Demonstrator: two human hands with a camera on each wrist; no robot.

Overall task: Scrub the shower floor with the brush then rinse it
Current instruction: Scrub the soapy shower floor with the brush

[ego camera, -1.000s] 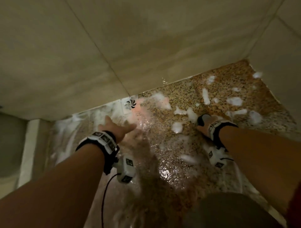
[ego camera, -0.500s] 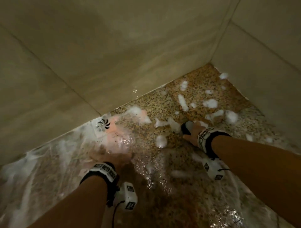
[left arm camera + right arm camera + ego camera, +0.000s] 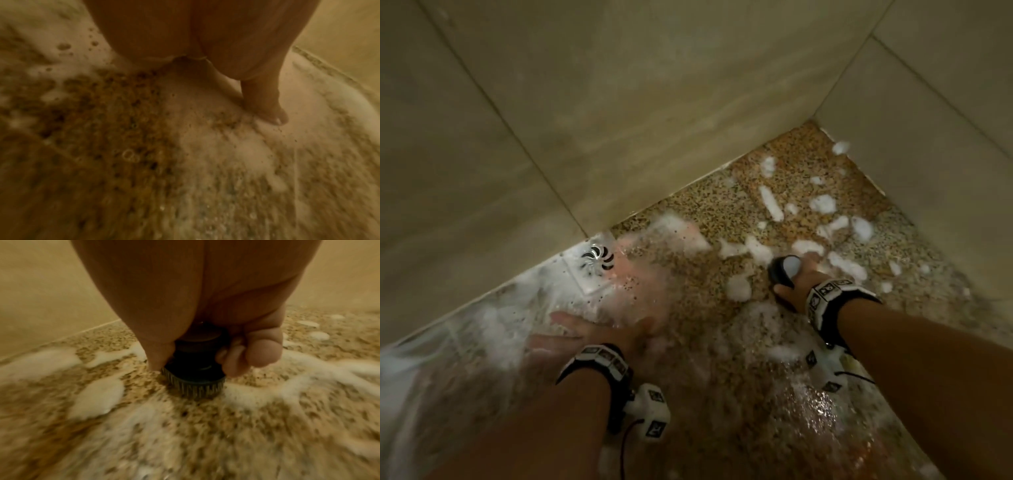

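Rinse step, I think: left hand (image 3: pixel 599 330) flat, fingers straight, on wet shower floor (image 3: pixel 722 301); right hand (image 3: pixel 803 284) grasps brush (image 3: pixel 195 374). Next: push foam (image 3: pixel 770 202) twd drain (image 3: pixel 597 262).

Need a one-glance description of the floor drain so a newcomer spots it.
Start at the long tiled wall and follow its bottom edge to the speckled shower floor. The drain sits right against that edge, ahead of the left hand. It is the only shiny metal disc, with swirled slots, ringed by foam.

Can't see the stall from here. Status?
Right hand grips round black scrub brush, bristles on speckled floor. Left hand flat in suds near drain. White foam clumps unrinsed.
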